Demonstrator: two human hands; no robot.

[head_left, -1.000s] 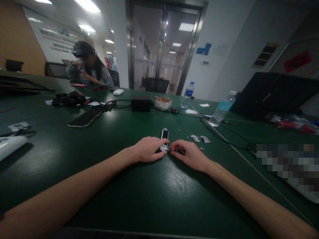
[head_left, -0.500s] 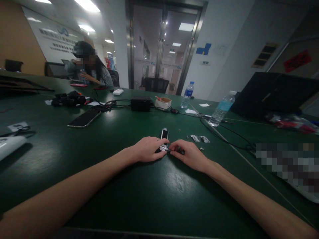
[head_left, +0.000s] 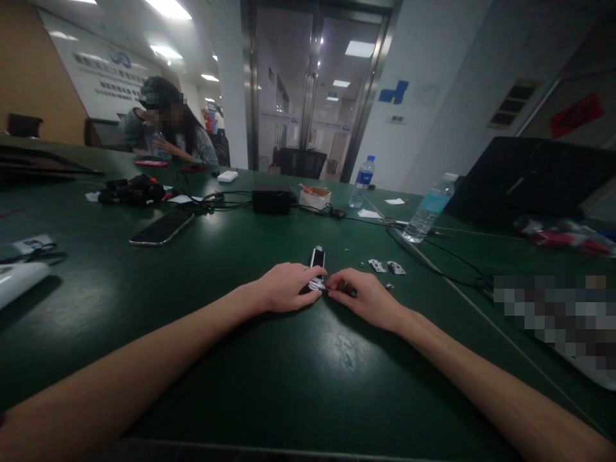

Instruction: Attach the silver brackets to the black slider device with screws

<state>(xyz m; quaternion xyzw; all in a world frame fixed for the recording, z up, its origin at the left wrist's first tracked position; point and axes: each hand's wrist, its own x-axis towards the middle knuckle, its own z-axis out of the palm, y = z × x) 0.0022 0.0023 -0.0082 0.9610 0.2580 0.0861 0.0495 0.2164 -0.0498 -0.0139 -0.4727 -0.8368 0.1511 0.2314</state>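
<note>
The left hand (head_left: 285, 288) had its fingers curled closed over a small black-and-silver device (head_left: 316, 258) on the table. The right hand (head_left: 366, 298) pinched a small dark object (head_left: 347, 291). Two small metal plates (head_left: 386, 266) lay near on the green table (head_left: 269, 378), a phone (head_left: 162, 228) and a water bottle (head_left: 427, 208) farther away, and a glass door (head_left: 312, 96) stood behind.

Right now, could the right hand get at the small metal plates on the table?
Probably yes. The right hand lies just short of the small metal plates, and nothing shows between them. However, its fingers seem closed on a small dark item, which it would likely have to let go of first.
</note>
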